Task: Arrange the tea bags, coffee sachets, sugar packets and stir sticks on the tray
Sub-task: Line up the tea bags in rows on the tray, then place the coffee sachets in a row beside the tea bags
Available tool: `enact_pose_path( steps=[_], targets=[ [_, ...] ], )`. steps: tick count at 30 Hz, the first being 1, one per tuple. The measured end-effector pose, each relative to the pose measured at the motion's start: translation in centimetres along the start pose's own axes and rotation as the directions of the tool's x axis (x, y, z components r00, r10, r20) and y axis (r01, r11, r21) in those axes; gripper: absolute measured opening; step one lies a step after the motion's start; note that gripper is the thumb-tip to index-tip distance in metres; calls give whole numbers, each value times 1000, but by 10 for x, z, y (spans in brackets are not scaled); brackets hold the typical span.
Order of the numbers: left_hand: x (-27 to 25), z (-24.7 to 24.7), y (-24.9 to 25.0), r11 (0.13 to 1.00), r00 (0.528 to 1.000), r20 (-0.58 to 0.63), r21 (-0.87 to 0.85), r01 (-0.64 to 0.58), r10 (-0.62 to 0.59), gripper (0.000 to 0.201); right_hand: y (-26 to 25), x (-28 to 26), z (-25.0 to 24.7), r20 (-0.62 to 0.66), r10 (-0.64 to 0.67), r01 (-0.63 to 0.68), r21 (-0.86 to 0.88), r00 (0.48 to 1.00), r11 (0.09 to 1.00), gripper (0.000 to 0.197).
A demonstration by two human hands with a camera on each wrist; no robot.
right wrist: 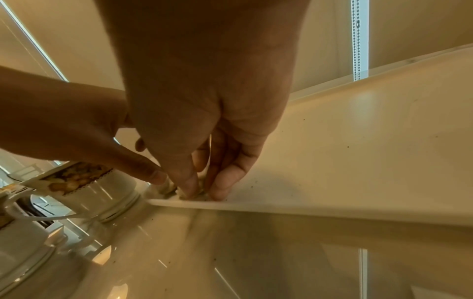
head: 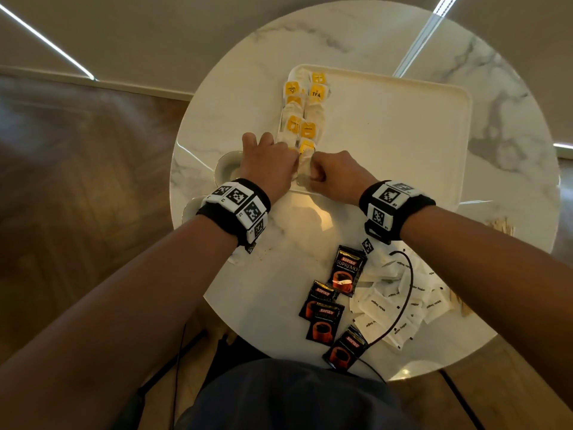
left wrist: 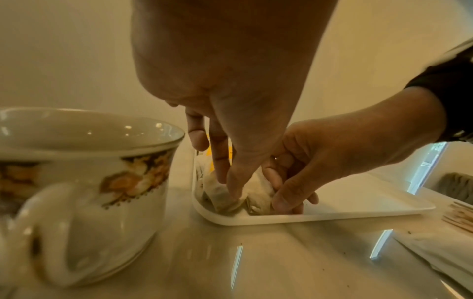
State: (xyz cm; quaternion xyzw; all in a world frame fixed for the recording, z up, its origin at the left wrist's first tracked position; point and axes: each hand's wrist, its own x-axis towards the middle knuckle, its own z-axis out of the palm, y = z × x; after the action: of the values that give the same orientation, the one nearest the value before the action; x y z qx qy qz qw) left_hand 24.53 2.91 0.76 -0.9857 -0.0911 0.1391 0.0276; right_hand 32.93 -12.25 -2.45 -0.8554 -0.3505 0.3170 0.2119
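We've got the tea bags [head: 302, 119] lined up in two rows at the tray [head: 403, 119] edge, left hand [head: 266, 164] and right hand [head: 330, 173] pinching the nearest ones. Sachets [head: 347, 271], sugar [head: 390, 299] and sticks [head: 502, 226] wait on the table [head: 235, 88].

Tray [head: 434, 97]: right part and middle bare, free room for a hand. Left strip taken by tea bags [head: 305, 119] in two rows. Cups [left wrist: 84, 182] stand just beside tray's near-left corner, blocking approach from that side. Near counter [head: 279, 249] centre bare; coffee sachets [head: 333, 308], sugar packets [head: 393, 302] and a cable [head: 406, 293] crowd near-right; stir sticks [head: 504, 226] at right edge.
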Motion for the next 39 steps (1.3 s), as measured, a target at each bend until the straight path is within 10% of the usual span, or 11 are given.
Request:
enact_pose_path(
  steps=[22, 34, 39],
  targets=[
    [-66, -4, 26, 974, 983, -162, -192, -122, 91, 17, -22, -46, -28, -82, -62, 60, -25, 995, 998, 2],
    [-147, 46, 60, 848, 896, -70, -299, -438, 438, 20, -15, -129, 7, -73, 16, -17, -2, 997, 1000, 8],
    [-174, 71, 89, 809, 862, -88, -306, -501, 500, 56, 1, -154, 36, -26, 81, -82, -34, 996, 996, 3]
  ],
)
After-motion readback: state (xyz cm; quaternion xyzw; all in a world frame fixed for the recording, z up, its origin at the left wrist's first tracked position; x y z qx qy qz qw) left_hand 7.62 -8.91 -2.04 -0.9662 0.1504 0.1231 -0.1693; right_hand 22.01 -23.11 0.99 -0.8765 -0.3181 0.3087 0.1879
